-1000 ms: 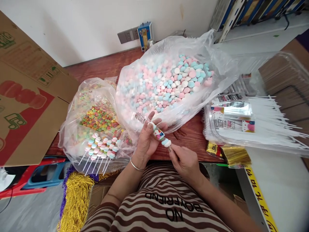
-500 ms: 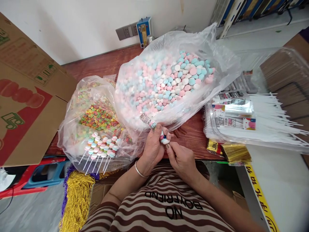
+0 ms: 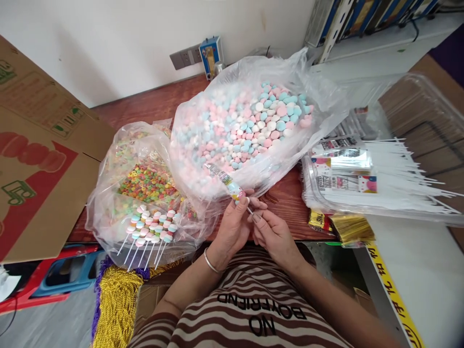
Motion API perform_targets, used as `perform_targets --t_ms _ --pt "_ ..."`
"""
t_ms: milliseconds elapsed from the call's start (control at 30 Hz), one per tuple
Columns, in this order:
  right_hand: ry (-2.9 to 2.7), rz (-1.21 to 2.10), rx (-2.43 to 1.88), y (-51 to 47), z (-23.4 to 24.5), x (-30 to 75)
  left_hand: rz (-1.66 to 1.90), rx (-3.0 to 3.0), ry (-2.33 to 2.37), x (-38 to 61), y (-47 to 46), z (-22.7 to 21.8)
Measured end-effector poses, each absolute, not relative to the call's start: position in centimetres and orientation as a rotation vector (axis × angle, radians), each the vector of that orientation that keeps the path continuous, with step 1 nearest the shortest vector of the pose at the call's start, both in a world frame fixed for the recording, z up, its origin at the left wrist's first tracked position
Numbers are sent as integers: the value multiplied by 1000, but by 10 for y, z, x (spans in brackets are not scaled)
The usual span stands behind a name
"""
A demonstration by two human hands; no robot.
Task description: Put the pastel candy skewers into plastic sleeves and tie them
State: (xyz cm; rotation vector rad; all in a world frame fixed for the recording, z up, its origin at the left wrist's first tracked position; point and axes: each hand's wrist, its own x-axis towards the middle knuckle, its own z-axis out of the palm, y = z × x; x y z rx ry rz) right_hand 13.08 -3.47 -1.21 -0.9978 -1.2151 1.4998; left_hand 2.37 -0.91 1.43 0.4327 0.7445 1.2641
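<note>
Just above the table's front edge, my left hand [image 3: 232,227] is closed around a printed clear plastic wrapper [image 3: 222,177] whose far end points up and away to the left. Pastel candy shows through the wrapper near my fingers. A white stick [image 3: 250,210] comes out of the near end, and my right hand [image 3: 273,233] pinches it between thumb and fingers. To the left, several marshmallow skewers [image 3: 155,226] on white sticks lie on a clear bag [image 3: 105,227] of small colourful ring candies [image 3: 145,181]. Part of the wrapped candy is hidden by my fingers.
Behind my hands lies a large clear bag [image 3: 326,104] of pastel marshmallows [image 3: 268,116]. At right, a clear plastic tray [image 3: 306,193] holds white sticks [image 3: 395,169] and printed wrappers [image 3: 342,182]. Gold twist ties [image 3: 353,229] lie before it. A cardboard box [image 3: 39,159] stands at left.
The candy has gone further into the wrapper, and more of it now shows through the plastic. My right hand has shifted to pinch the exposed stick. The view has shifted slightly.
</note>
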Motion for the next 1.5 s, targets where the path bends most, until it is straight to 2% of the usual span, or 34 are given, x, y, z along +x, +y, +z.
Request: perform_targets --t_ms 133,233,433,633,767,967,1067,1133,1267,1367,1500 --pt "-1127 1446 -1036 -35 -14 136 1447 667 957 10 -8 12" --pt "-1269 1194 -1148 -37 -14 140 1564 979 1243 2 -10 12" --pt "-1603 616 -1196 -42 -11 138 1484 1453 1462 -8 -11 14" --pt "-1783 192 -1212 -44 -17 134 1386 1508 1485 -12 -9 11" --pt "-1792 145 -1224 -47 -17 133 1490 1498 1516 -13 -7 11" --pt "-1718 283 -1264 -45 -12 131 1304 2440 1525 -13 -4 11" --pt "-1659 412 -1261 -40 -10 135 1277 2538 1408 -8 -7 8" --pt "-1615 477 -1248 -38 -9 139 1333 2296 1361 -6 -6 6" --pt "-1546 731 -1147 -40 -5 146 1492 1288 1157 -7 7 12" --pt "-1341 1278 -1030 -44 -3 145 1387 771 791 -9 21 23" --pt "-806 2025 -712 -45 -6 140 1337 514 557 -3 30 34"
